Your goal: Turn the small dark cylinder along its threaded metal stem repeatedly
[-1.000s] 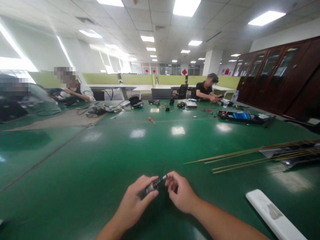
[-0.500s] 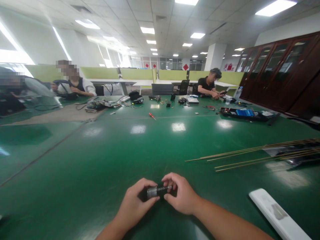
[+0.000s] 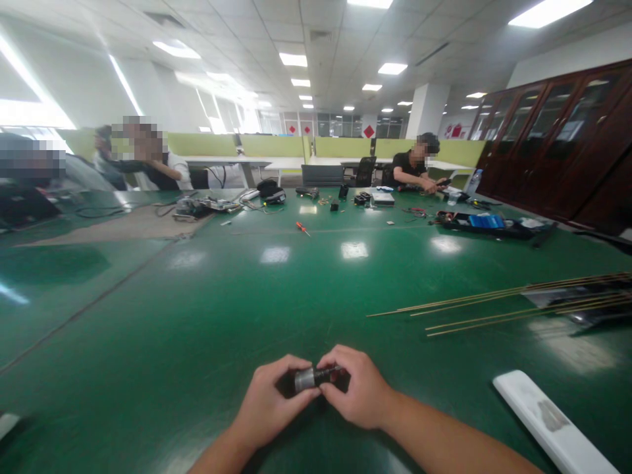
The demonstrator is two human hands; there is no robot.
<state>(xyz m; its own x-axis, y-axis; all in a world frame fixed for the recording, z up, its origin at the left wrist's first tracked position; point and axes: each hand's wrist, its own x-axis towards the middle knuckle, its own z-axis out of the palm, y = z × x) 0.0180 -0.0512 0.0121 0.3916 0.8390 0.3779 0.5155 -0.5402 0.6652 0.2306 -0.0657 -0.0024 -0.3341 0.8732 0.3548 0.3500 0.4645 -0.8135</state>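
Low in the middle of the head view, a small silver-and-black cylindrical part (image 3: 305,379) lies sideways between my hands. Its left end is a smooth silver barrel; the right end is darker, narrower and looks ribbed or threaded. My left hand (image 3: 269,398) pinches the silver barrel between thumb and fingers. Closed round the dark end is my right hand (image 3: 356,385), thumb below and fingers above, partly hiding that end. The thumbs of both hands nearly meet beneath the part. Under them is the green tabletop (image 3: 222,329).
Thin brass-coloured rods (image 3: 474,299) extend in from the right. A long white object (image 3: 553,418) lies at lower right. Farther back are a red screwdriver (image 3: 302,228), a black tray (image 3: 484,224) with blue contents, and scattered electronics. Other people sit across the table.
My right hand has moved in towards the left one and closed more tightly on the dark end. A person at far left has raised their arms. The view has shifted slightly.
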